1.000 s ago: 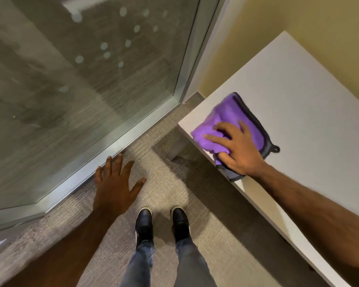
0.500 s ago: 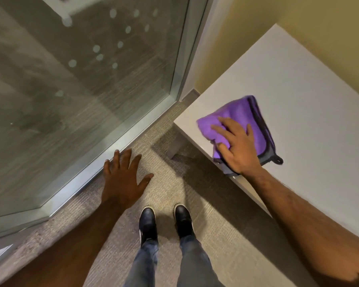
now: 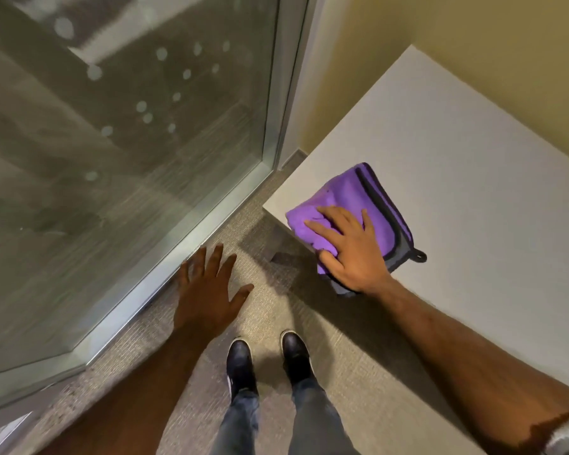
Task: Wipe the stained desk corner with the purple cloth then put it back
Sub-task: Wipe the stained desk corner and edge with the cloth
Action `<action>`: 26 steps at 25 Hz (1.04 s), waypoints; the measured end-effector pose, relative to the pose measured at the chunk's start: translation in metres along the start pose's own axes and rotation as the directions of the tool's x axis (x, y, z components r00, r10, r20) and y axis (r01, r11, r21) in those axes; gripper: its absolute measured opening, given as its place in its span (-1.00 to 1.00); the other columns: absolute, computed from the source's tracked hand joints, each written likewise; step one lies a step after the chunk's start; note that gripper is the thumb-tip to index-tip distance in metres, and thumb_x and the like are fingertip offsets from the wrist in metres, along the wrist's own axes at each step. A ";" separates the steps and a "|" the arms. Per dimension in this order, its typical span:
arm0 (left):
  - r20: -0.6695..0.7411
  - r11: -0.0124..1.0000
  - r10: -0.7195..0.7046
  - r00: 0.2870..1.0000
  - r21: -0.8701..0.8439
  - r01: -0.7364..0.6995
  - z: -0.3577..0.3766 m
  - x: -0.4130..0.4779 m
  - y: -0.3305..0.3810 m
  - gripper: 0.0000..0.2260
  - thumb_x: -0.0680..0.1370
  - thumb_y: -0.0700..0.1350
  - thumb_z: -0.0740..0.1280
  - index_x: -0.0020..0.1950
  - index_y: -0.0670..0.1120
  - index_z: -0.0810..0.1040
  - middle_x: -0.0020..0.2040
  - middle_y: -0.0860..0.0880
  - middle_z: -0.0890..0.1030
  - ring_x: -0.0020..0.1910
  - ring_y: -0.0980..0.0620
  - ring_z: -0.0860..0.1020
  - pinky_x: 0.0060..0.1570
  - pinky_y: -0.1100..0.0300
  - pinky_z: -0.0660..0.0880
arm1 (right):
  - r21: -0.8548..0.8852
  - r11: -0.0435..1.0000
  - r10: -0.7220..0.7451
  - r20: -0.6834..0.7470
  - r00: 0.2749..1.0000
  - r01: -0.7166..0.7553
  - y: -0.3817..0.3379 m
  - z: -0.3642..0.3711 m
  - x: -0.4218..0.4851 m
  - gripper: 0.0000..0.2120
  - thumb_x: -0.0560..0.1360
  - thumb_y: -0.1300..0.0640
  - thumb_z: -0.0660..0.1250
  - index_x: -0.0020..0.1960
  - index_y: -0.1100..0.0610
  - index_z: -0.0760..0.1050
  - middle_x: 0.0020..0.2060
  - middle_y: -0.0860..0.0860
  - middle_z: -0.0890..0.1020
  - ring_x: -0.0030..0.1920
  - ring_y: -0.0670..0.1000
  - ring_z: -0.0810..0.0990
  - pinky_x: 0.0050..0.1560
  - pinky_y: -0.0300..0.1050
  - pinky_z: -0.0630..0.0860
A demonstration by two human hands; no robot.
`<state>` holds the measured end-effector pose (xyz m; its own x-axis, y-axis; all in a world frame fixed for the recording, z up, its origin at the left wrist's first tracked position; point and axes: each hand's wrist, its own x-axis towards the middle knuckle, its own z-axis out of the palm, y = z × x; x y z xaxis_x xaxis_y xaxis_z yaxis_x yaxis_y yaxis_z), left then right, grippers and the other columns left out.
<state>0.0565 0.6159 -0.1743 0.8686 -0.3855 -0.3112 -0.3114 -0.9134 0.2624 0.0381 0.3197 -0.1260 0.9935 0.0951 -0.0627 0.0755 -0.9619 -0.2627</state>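
Right hand (image 3: pixel 352 254) flat, pressing plush purple cloth (image 3: pixel 349 198), smooth white desk (image 3: pixel 457 159) corner

Indoor light, warm and moderate, falling from above; the white desk (image 3: pixel 457 178) top is evenly lit with no hot spots; the yellow wall (image 3: pixel 473 37) shades darker toward the upper right corner; a hard dark shadow lies on the carpet (image 3: pixel 326 330) under the desk edge, with a bright patch just left of it by the shoes (image 3: pixel 266 359); left hand (image 3: pixel 207 290) sits in dimmer light than right hand (image 3: pixel 352 251); glass panel (image 3: pixel 112 159) carries pale round reflections (ceiling lights, probably) and a milky, smeared look; wide-angle bending of straight lines at the edges; purple cloth (image 3: pixel 352 198) saturated, slightly soft.
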 end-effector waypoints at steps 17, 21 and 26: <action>0.015 0.994 0.063 0.998 0.094 -0.064 0.006 0.002 0.012 -0.27 0.51 0.42 -0.15 0.58 0.06 0.11 0.62 -0.08 0.02 0.60 -0.16 -0.03 0.49 -0.30 -0.04 | -0.027 0.998 0.048 -0.002 0.999 -0.048 0.015 -0.001 -0.079 -0.52 0.57 -0.14 0.11 0.47 -0.12 0.35 0.49 -0.03 0.38 0.49 0.08 0.31 0.39 0.36 0.19; 0.036 0.991 0.069 0.997 0.110 -0.072 0.012 0.005 0.011 -0.26 0.51 0.42 -0.16 0.59 0.05 0.08 0.63 -0.09 -0.01 0.60 -0.14 -0.05 0.49 -0.30 -0.03 | -0.213 0.976 -0.024 0.074 0.997 0.039 0.038 0.002 -0.115 -0.48 0.60 -0.23 0.03 0.55 -0.21 0.14 0.61 0.09 0.09 0.60 0.18 0.03 0.41 0.52 -0.02; 0.067 0.995 0.058 0.996 0.075 -0.063 0.028 -0.001 0.011 -0.24 0.50 0.42 -0.21 0.59 0.04 0.04 0.63 -0.11 -0.06 0.61 -0.12 -0.09 0.50 -0.28 -0.04 | -0.376 0.912 -0.094 0.194 0.976 0.163 0.035 0.007 -0.099 -0.45 0.61 -0.11 0.10 0.56 -0.24 0.05 0.60 0.21 -0.04 0.59 0.28 -0.10 0.32 0.63 0.00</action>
<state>0.0412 0.6031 -0.1963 0.8217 -0.4453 -0.3557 -0.3932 -0.8947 0.2117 -0.0581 0.2785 -0.1352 0.9463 0.2334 -0.2236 0.2629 -0.9583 0.1124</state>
